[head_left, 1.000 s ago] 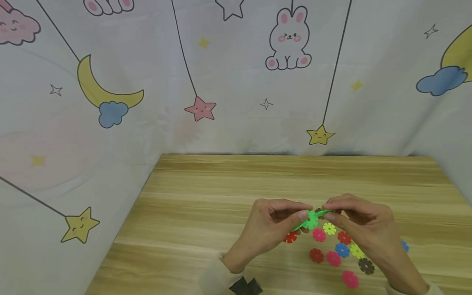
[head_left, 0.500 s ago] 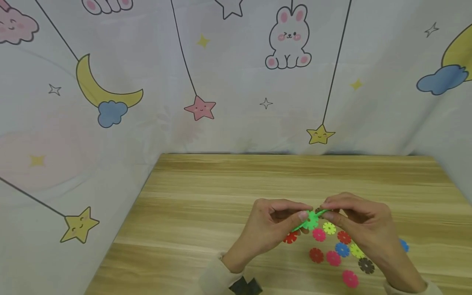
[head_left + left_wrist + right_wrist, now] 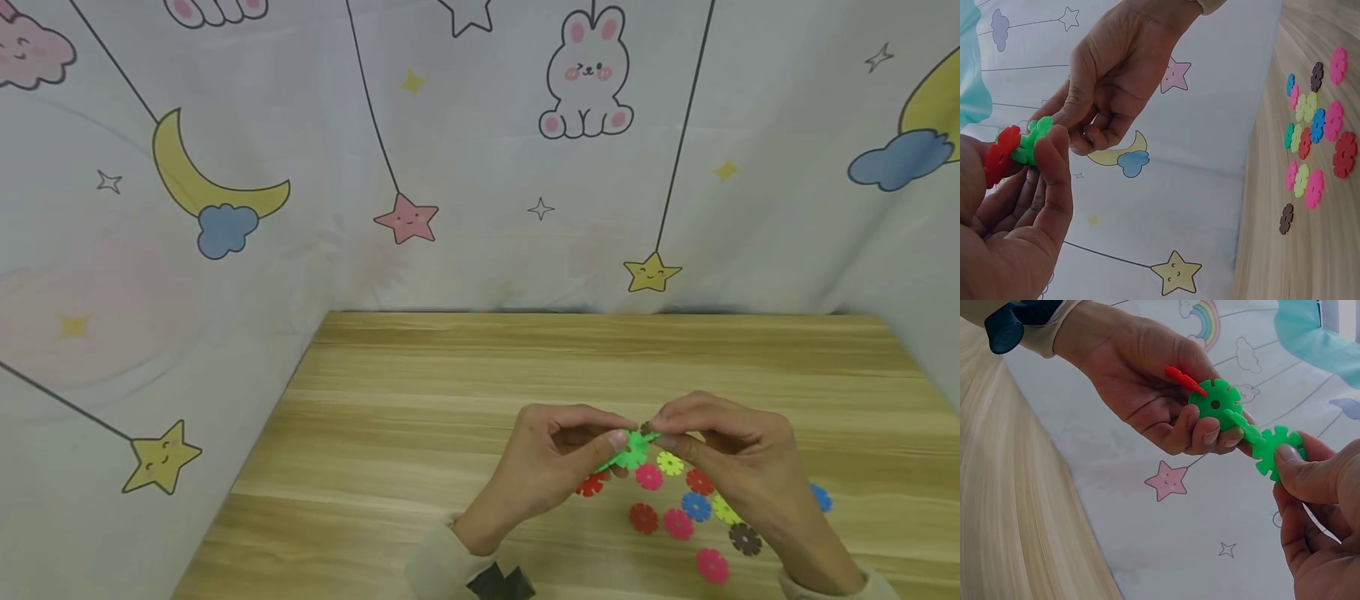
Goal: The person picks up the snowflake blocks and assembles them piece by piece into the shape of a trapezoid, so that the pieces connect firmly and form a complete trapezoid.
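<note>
Above the table, my left hand (image 3: 540,454) and right hand (image 3: 738,446) hold a short chain of notched plastic interlocking discs between them. The right wrist view shows a red disc (image 3: 1184,380) slotted edge-on into a green disc (image 3: 1202,405). A slanted second green disc (image 3: 1244,427) links that one to a third green disc (image 3: 1267,453). My left fingers curl round the red end and its green neighbour. My right thumb lies on the face of the third green disc, pinching it from the other side. Fingers hide parts of the chain in the head view.
Loose notched discs lie on the wooden table (image 3: 390,417) below and around my right forearm, among them red (image 3: 643,518), pink (image 3: 712,566), blue (image 3: 696,507), yellow (image 3: 670,463) and dark brown (image 3: 746,539). A printed cloth (image 3: 480,167) hangs behind the table's far edge.
My right hand has shifted slightly left, closer to my left hand, and less of the green disc at its fingertips shows. The left hand has stayed nearly still.
</note>
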`<state>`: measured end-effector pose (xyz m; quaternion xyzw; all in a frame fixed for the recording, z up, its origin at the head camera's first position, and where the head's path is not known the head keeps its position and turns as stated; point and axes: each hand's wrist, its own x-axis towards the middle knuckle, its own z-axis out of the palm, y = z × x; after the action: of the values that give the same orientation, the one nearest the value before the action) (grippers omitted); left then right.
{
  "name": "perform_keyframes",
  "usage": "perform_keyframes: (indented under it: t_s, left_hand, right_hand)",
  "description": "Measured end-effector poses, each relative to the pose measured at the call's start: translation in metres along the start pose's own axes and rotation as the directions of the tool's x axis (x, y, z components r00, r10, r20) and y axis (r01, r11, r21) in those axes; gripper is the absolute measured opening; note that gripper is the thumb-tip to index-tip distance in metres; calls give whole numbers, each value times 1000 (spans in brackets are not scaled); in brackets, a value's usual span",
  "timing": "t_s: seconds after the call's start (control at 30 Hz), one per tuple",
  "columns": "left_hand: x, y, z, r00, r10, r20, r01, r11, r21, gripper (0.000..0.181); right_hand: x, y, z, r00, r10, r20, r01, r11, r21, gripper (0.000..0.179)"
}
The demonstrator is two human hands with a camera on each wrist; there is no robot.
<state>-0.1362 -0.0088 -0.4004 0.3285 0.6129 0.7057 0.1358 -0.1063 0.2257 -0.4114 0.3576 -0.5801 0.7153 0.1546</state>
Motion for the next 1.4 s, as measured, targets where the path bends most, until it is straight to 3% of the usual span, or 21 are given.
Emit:
perform_keyframes:
  t_s: [0.17, 0.43, 0.63, 0.8, 0.93, 1.07, 1.4]
  left_hand:
    - [0, 1, -1, 1000, -2, -25, 3, 999, 39, 22]
    - [-1, 2, -1, 999, -30, -43, 34, 996, 79, 21]
    - [-1, 5, -3, 997, -53, -50, 57, 995, 87, 21]
    - [-1, 6, -6, 997, -72, -23, 74, 992, 100, 21]
    - [-1, 5, -10, 998, -60, 3, 59, 992, 110, 24]
    - [-2, 6, -12, 1000, -24, -11, 26, 991, 134, 24]
    - [-2, 12, -9, 998, -55, -41, 62, 979, 194, 20]
  right_hand:
    - [-1, 0, 3, 999, 37, -14, -37, 999, -36, 37]
    - [-3, 3, 6, 999, 36, 1, -36, 998, -43, 41]
    - [-3, -4, 7, 989, 136, -49, -143, 977, -159, 40]
    - [-4, -8, 6, 973, 216, -80, -227, 955, -192, 36]
    - [-4, -8, 5, 977, 207, -60, -214, 961, -177, 36]
    - [-5, -5, 5, 981, 183, -59, -190, 969, -157, 36]
    - [-6, -5, 7, 975, 212, -60, -220, 955, -198, 35]
